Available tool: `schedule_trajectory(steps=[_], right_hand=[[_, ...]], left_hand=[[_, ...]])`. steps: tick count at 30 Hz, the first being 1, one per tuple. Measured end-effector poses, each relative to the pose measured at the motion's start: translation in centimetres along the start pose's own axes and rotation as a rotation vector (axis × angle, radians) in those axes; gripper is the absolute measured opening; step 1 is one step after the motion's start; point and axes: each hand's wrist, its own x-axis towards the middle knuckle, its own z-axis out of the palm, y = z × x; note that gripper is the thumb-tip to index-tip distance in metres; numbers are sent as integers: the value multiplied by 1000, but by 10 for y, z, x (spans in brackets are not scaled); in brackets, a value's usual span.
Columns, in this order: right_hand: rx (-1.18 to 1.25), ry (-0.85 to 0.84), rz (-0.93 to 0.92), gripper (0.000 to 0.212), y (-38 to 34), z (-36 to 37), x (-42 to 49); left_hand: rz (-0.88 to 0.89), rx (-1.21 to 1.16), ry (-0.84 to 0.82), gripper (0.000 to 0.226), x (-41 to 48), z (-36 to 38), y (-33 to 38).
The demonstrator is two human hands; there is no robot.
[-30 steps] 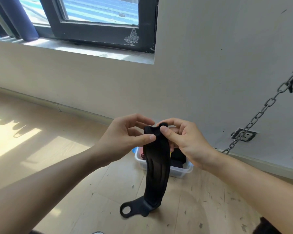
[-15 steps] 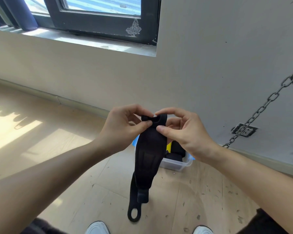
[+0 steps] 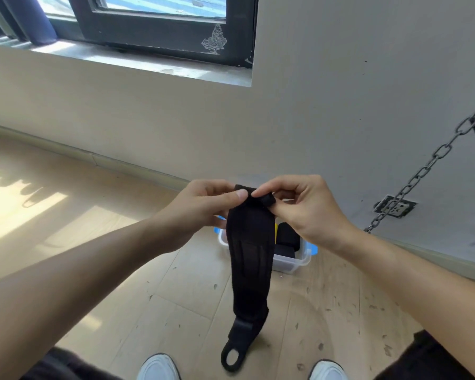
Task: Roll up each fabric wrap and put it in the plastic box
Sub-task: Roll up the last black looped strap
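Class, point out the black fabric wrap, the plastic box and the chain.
black fabric wrap [image 3: 251, 257], head view, middle of the hanging strip
plastic box [image 3: 292, 263], head view, clear front wall
chain [image 3: 422, 171], head view, a link midway along

Scuffed pale wooden floor bearing a clear plastic box near the wall, and two white shoes.

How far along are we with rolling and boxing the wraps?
Done: the plastic box already holds dark bundles, likely rolled wraps, though I cannot count them. In hand: the left hand and right hand pinch the top end of a black wrap, where a small first turn shows; most of it hangs straight down. Left: roll it to the loop end and put it in the box.
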Motion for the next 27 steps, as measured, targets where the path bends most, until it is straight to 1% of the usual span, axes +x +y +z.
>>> schedule_trajectory(steps=[4,7,11,15,18,22,24,27], right_hand=[[-53,-84,44,35,-2,-5,-2],[4,-144,91,33,-6,-8,-3],[109,-135,123,40,-8,-10,-1],[107,-173,141,30,-8,-8,-1],[94,-167,101,32,-8,-6,-2],[137,-118,71,26,-5,-3,-2],[139,-81,55,23,-3,-3,-2],[86,-30,2,23,-1,-2,-2]], left_hand=[[11,-57,72,23,1,2,-4],[35,-42,114,17,0,2,-3],[108,-19,158,12,0,3,-1],[176,2,207,9,0,5,0],[210,22,235,8,-1,6,-1],[216,50,208,9,-1,6,-2],[175,82,163,10,-1,5,0],[90,203,79,15,-3,1,2]])
